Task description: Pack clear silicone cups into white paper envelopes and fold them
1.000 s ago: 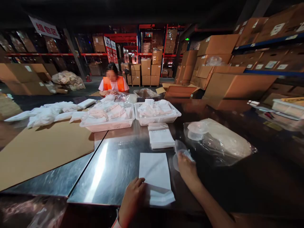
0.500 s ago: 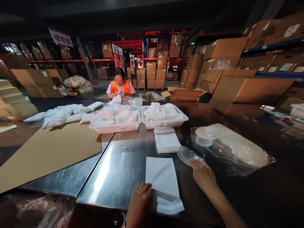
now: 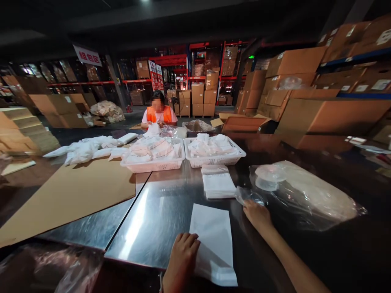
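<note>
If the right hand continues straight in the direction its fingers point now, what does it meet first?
The right hand points up and slightly left, fingertips already at a small clear plastic piece. Beyond that, probably the stack of white bags, though depth is uncertain.

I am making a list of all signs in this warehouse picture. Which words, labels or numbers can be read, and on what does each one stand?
"组包区": red characters on the white hanging sign at upper left.
Red and white banners on the red racks: text too small to read.
White labels on the cardboard boxes at right: blurred, unreadable.
Green lit sign far back: too small to read.
White bag under the left hand: no print visible.
</note>
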Tool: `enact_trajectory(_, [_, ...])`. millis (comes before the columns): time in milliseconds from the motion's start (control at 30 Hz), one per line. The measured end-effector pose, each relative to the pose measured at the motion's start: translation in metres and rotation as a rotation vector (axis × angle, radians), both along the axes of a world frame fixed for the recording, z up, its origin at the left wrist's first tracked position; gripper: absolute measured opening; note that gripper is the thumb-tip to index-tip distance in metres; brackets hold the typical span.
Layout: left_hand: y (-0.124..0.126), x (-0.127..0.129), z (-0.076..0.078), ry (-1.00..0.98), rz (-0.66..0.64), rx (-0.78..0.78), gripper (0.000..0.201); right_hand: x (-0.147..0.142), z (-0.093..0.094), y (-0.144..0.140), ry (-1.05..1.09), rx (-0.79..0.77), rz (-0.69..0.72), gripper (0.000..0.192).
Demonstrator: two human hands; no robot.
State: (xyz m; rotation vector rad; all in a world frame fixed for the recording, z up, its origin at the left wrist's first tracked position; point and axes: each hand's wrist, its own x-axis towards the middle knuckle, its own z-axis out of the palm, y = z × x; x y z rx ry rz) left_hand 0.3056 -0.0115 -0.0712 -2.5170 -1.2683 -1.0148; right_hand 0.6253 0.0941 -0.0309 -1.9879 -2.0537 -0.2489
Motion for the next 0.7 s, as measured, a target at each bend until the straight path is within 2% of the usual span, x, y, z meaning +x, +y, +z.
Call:
enact_trajectory(100, [-0.001,0.0,0.001,-0.032,0.016,-0.014,0.032,0.025,0.008,0.008,0.137,0.03,0.009,0.027])
enact_trajectory(200, [-0.005,0.0,-0.001,-0.051,0.035,-0.133,0.033,0.046,0.016,0.009,0.26,0.098,0.01,0.041])
enact_trajectory(333, [-0.006,0.002,-0.005,-0.065,0.06,-0.282,0.031,0.053,0.018,0.005,0.334,0.17,0.069,0.049])
enact_trajectory(400, [-0.005,0.004,-0.008,-0.057,0.06,-0.295,0.029,0.053,0.009,0.006,0.341,0.157,0.187,0.046])
enact_trajectory(533, [0.0,0.009,-0.016,-0.066,0.067,-0.271,0.024,0.059,-0.024,0.022,0.287,-0.019,0.481,0.038])
enact_trajectory(600, [0.003,0.011,-0.019,-0.097,0.083,-0.268,0.021,0.058,-0.037,0.031,0.227,-0.019,0.495,0.039])
enact_trajectory(700, [0.004,0.013,-0.02,-0.107,0.106,-0.262,0.019,0.041,-0.042,0.032,0.09,0.084,0.351,0.036])
